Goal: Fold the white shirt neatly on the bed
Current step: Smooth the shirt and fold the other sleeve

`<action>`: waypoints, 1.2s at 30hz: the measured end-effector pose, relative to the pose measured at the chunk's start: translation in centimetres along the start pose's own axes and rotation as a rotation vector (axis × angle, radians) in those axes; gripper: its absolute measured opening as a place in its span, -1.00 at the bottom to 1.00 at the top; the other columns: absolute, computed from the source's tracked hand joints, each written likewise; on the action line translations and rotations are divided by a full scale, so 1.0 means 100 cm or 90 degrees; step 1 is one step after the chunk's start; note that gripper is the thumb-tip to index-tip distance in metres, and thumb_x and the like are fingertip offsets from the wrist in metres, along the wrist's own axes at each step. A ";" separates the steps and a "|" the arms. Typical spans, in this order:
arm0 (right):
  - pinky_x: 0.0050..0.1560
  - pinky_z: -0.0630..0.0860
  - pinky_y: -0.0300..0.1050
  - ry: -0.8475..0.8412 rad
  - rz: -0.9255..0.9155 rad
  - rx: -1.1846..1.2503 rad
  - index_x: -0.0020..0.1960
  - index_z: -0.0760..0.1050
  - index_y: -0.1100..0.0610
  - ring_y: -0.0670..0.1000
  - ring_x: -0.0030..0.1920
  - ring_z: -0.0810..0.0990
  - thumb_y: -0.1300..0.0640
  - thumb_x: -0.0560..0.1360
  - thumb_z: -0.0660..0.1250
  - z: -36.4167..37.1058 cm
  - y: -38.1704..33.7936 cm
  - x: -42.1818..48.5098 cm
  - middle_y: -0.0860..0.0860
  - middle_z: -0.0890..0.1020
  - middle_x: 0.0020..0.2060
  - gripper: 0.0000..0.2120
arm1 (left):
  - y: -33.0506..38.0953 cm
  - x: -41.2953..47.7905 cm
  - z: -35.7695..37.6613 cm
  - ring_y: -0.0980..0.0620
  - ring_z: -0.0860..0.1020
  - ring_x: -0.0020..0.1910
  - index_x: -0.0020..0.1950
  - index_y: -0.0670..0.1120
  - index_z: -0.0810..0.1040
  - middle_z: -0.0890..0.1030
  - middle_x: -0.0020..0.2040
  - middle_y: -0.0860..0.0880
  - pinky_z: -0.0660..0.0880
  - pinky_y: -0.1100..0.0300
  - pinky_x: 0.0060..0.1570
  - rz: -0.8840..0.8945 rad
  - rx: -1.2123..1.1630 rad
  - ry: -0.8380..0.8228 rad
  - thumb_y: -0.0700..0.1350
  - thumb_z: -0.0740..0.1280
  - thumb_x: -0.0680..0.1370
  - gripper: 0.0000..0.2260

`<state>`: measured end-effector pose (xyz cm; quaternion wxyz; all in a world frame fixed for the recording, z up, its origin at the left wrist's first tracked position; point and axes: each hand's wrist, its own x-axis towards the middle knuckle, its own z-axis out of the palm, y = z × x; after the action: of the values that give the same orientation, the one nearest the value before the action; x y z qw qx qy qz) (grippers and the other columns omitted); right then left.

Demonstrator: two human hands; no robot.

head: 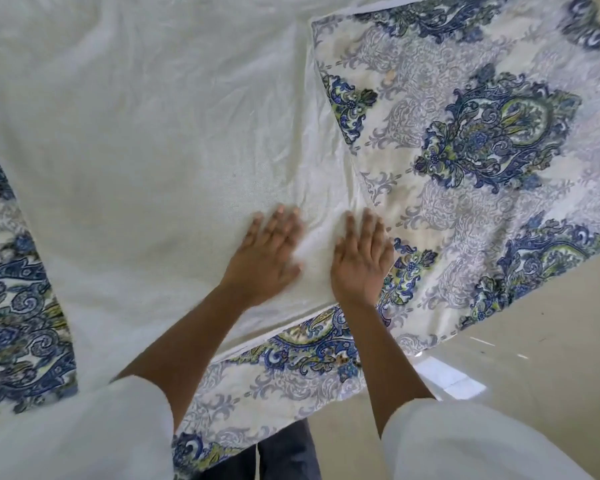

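Observation:
The white shirt [146,140] lies spread flat over the bed, covering most of the left and middle of the view. Its near right corner lies by the bed's edge. My left hand [267,254] presses flat on that corner with straight fingers. My right hand [361,258] lies flat beside it, on the shirt's right edge, with its fingertips near the patterned sheet. Both hands are blurred by motion. Neither grips any cloth.
The bed carries a cream sheet with blue and green paisley print [482,140], showing right of the shirt and at the left edge. The bed's corner ends at the lower right, above a beige tiled floor [534,358]. My legs in dark trousers [288,452] stand against the bed.

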<state>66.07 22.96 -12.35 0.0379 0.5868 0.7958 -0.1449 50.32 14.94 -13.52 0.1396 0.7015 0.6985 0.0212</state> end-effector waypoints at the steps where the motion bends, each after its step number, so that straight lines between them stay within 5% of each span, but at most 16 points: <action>1: 0.47 -0.21 0.10 0.000 0.021 0.008 0.53 -0.04 -0.06 0.09 0.54 -0.11 -0.04 0.61 -0.07 0.000 0.007 -0.004 0.00 -0.03 0.54 -0.50 | 0.011 -0.005 0.002 -0.12 0.06 0.52 0.52 -0.16 0.09 0.12 0.54 -0.13 0.05 -0.13 0.44 0.029 -0.004 -0.001 0.17 -0.03 0.58 -0.39; 5: 0.44 0.09 0.11 0.083 0.221 0.171 0.50 0.13 0.16 0.19 0.46 0.15 0.05 0.52 0.27 -0.023 0.025 -0.019 0.17 0.20 0.47 -0.38 | 0.045 -0.028 0.005 -0.13 0.17 0.49 0.49 -0.17 0.16 0.22 0.50 -0.14 0.07 -0.10 0.42 0.063 -0.013 -0.023 0.17 0.07 0.52 -0.36; 8: 0.07 0.48 0.02 0.061 0.395 0.445 0.30 0.33 0.21 0.15 0.12 0.50 0.10 0.44 0.41 -0.037 0.034 -0.019 0.14 0.51 0.15 -0.49 | 0.061 -0.042 0.001 -0.14 0.36 0.29 0.31 -0.18 0.41 0.48 0.31 -0.15 0.25 -0.03 0.23 0.085 0.022 -0.020 0.12 0.26 0.38 -0.42; 11: -0.43 0.44 -0.18 -0.071 0.492 0.672 -0.16 0.45 0.16 0.01 -0.36 0.46 0.19 0.45 0.40 -0.043 0.045 -0.018 0.04 0.52 -0.32 -0.88 | 0.076 -0.045 -0.005 -0.10 0.49 -0.07 -0.04 -0.14 0.52 0.58 -0.05 -0.11 0.37 0.07 -0.16 0.084 0.014 0.015 -0.09 0.45 0.23 -0.65; 15: -0.38 0.40 -0.21 -0.130 0.490 0.627 -0.30 0.46 0.15 -0.04 -0.42 0.43 0.26 0.46 0.39 -0.042 0.057 -0.017 0.04 0.51 -0.38 -0.81 | 0.098 -0.043 -0.009 -0.06 0.54 -0.27 -0.18 -0.18 0.53 0.53 -0.21 -0.11 0.42 0.22 -0.49 0.016 -0.131 -0.035 -0.34 0.48 0.15 -0.70; 17: -0.32 0.45 -0.15 -0.144 0.484 0.599 -0.16 0.51 0.26 -0.02 -0.38 0.47 0.20 0.46 0.40 -0.041 0.057 -0.017 0.07 0.54 -0.31 -0.87 | 0.102 -0.044 -0.013 -0.12 0.52 -0.08 -0.03 -0.25 0.50 0.50 -0.05 -0.17 0.49 0.14 -0.28 -0.056 -0.227 -0.067 -0.34 0.38 0.37 -0.80; 19: -0.19 0.51 -0.03 -0.152 0.450 0.534 0.01 0.50 0.36 0.10 -0.26 0.55 0.07 0.41 0.45 -0.045 0.049 -0.019 0.14 0.61 -0.21 -0.62 | 0.099 -0.049 -0.021 -0.10 0.46 0.05 0.11 -0.25 0.44 0.44 0.08 -0.16 0.48 0.08 -0.06 -0.115 -0.286 -0.104 -0.24 0.23 0.54 -0.83; 23: 0.07 0.47 0.02 -0.189 0.436 0.387 0.30 0.36 0.36 0.20 0.14 0.55 -0.04 0.39 0.46 -0.060 0.009 -0.037 0.21 0.57 0.14 -0.33 | 0.066 -0.076 -0.051 -0.07 0.52 -0.02 0.10 -0.22 0.49 0.50 0.05 -0.13 0.47 0.07 0.01 -0.277 -0.392 0.002 -0.26 0.19 0.56 -0.85; 25: -0.07 0.50 0.02 -0.286 0.446 0.381 0.21 0.45 0.36 0.14 -0.05 0.56 -0.10 0.38 0.44 -0.061 -0.022 -0.048 0.20 0.58 -0.07 -0.38 | 0.038 -0.098 -0.061 -0.09 0.54 -0.04 0.08 -0.22 0.52 0.53 0.04 -0.15 0.43 0.15 0.02 -0.397 -0.403 0.075 -0.28 0.20 0.55 -0.84; 27: -0.26 0.49 -0.05 -0.371 0.408 0.421 0.01 0.51 0.31 0.10 -0.28 0.54 0.00 0.43 0.41 -0.057 -0.056 -0.055 0.16 0.54 -0.30 -0.62 | 0.010 -0.121 -0.070 -0.12 0.55 -0.01 0.09 -0.22 0.53 0.53 0.07 -0.16 0.40 0.17 0.01 -0.483 -0.405 0.088 -0.28 0.19 0.56 -0.82; 29: -0.51 0.30 -0.26 -0.462 0.364 0.497 -0.19 0.43 0.23 0.01 -0.55 0.41 0.19 0.49 0.32 -0.054 -0.099 -0.063 0.11 0.43 -0.45 -0.86 | -0.015 -0.147 -0.073 -0.12 0.55 0.02 0.12 -0.21 0.53 0.52 0.10 -0.16 0.43 0.13 0.01 -0.552 -0.398 0.097 -0.27 0.18 0.57 -0.81; 30: -0.57 0.20 -0.33 -0.504 0.347 0.521 -0.27 0.38 0.20 -0.05 -0.63 0.34 0.25 0.50 0.27 -0.051 -0.119 -0.067 0.10 0.39 -0.47 -0.82 | -0.025 -0.160 -0.075 -0.13 0.54 0.02 0.13 -0.21 0.52 0.51 0.11 -0.15 0.45 0.09 -0.01 -0.592 -0.383 0.122 -0.26 0.20 0.56 -0.81; 34: -0.60 0.23 -0.39 -0.553 0.213 0.522 -0.32 0.40 0.17 -0.09 -0.62 0.38 0.34 0.49 0.18 -0.033 -0.186 -0.080 0.10 0.46 -0.46 -0.77 | -0.064 -0.210 -0.065 -0.19 0.41 0.18 0.21 -0.23 0.46 0.42 0.21 -0.22 0.46 -0.05 -0.01 -0.876 -0.279 0.246 -0.23 0.32 0.50 -0.70; 36: -0.53 0.29 -0.32 -0.553 0.155 0.498 -0.28 0.45 0.16 -0.04 -0.50 0.43 0.33 0.48 0.18 -0.028 -0.215 -0.084 0.10 0.50 -0.42 -0.80 | -0.081 -0.223 -0.055 -0.22 0.43 0.19 0.19 -0.22 0.42 0.45 0.16 -0.22 0.46 -0.05 0.04 -1.013 -0.445 0.194 -0.20 0.33 0.48 -0.70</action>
<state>48.65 10.21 -3.69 0.1574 0.5311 0.5217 -0.6488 40.69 -6.25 -6.36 0.2247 -0.0860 0.9445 0.2236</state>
